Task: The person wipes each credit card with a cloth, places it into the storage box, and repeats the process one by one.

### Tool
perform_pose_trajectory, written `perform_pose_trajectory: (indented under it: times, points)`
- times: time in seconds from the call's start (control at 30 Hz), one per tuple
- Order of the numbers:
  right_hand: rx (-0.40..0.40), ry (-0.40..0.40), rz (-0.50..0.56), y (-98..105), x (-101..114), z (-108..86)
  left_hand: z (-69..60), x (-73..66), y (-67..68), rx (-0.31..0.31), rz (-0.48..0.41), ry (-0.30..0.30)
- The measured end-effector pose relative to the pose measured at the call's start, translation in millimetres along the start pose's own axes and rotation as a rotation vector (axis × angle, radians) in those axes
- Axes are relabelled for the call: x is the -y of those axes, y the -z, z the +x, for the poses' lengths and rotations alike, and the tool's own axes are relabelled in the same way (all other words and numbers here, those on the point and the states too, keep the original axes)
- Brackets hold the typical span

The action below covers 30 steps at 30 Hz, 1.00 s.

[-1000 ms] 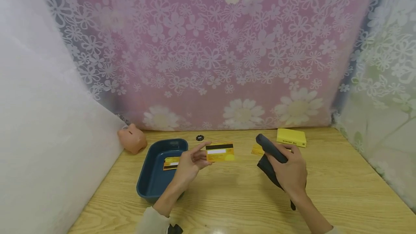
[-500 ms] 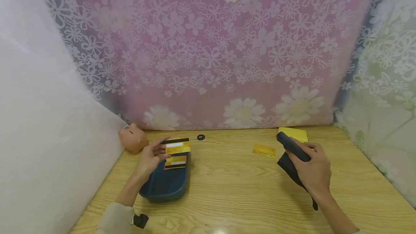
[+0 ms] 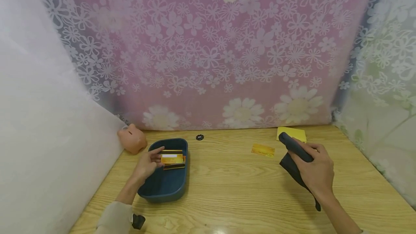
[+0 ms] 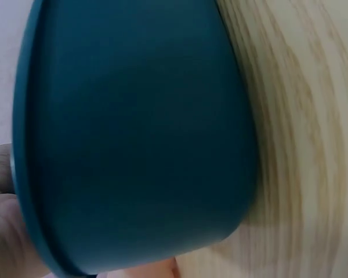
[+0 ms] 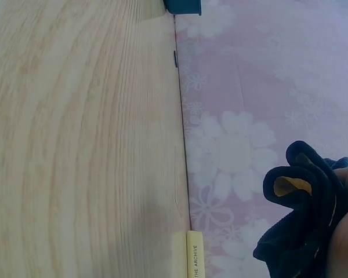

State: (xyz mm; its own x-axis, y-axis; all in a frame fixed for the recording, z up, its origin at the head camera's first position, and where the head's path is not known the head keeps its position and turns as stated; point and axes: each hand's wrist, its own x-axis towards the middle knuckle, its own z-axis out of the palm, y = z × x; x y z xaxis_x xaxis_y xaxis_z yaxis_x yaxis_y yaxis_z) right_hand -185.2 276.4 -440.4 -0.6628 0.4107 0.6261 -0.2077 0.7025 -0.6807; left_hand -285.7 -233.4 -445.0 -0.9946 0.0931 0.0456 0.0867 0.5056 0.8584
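Note:
My left hand (image 3: 145, 164) pinches a yellow bank card (image 3: 170, 159) by its left end, inside or just over the blue tray (image 3: 165, 185). Beneath it in the tray lies another card (image 3: 174, 168), partly covered. The left wrist view shows mostly the outer wall of the tray (image 4: 145, 127), with a bit of the hand (image 4: 8, 231) at its rim; the card is hidden there. On the right, my right hand (image 3: 316, 169) grips a folded dark cloth item (image 3: 294, 170) above the table. Its yellowish inside shows in the right wrist view, where the cloth item (image 5: 304, 226) is bunched.
One yellow card (image 3: 263, 150) lies on the wooden table (image 3: 234, 187). A yellow book (image 3: 289, 133) sits behind my right hand. A black poker chip (image 3: 199, 137) and a piggy bank (image 3: 132, 139) stand towards the floral curtain (image 3: 211, 64) at the back.
My left hand has carried the card leftward from mid-table and down to the tray. My right hand, still gripping the dark cloth item, has moved right, away from the card on the table.

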Motion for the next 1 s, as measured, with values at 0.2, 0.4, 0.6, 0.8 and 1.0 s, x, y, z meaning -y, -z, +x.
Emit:
perform_pose_trajectory:
  times: [0.2, 0.4, 0.6, 0.8, 1.0]
  points:
    - [0.002, -0.010, 0.012, 0, 2, 0.1, 4.0, 5.9, -7.1, 0.052, -0.064, -0.013]
    - [0.012, -0.005, 0.023, -3, 4, -1.2, 5.0, 11.6, -13.1, 0.050, -0.076, -0.013]
    - [0.004, 0.020, 0.033, -5, 4, -1.8, 5.6, 10.9, -12.7, 0.006, 0.000, 0.003]
    - [0.006, 0.018, 0.042, -4, 5, -1.9, 6.7, 9.9, -9.3, -0.020, 0.059, 0.009]
    - [0.005, 0.029, 0.053, -5, 5, -1.3, 7.1, 11.9, -8.1, -0.009, 0.048, 0.021]
